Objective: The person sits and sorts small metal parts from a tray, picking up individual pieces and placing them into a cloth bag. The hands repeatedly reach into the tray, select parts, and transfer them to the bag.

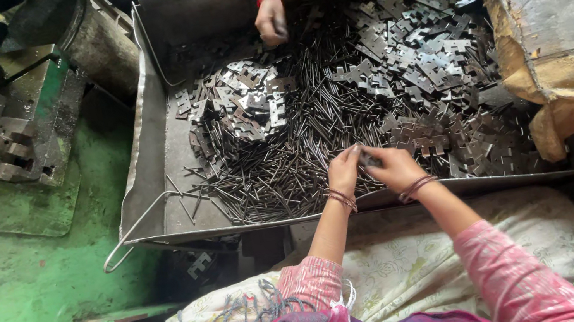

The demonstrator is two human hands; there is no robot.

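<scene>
1. The light is soft and even, like daylight, with no hard-edged shadows.
2. The tray [163,128] walls give a dull grey sheen; small glints sit on the metal plates [411,60] and pins [281,170].
3. Deep shadow fills the top left corner and the lower right edge.
4. The centre is fairly sharp; the fingers of both hands are slightly soft.
5. The wide lens bends the tray rim and stretches the corners.
6. The green bench [11,288] looks strongly saturated.
</scene>
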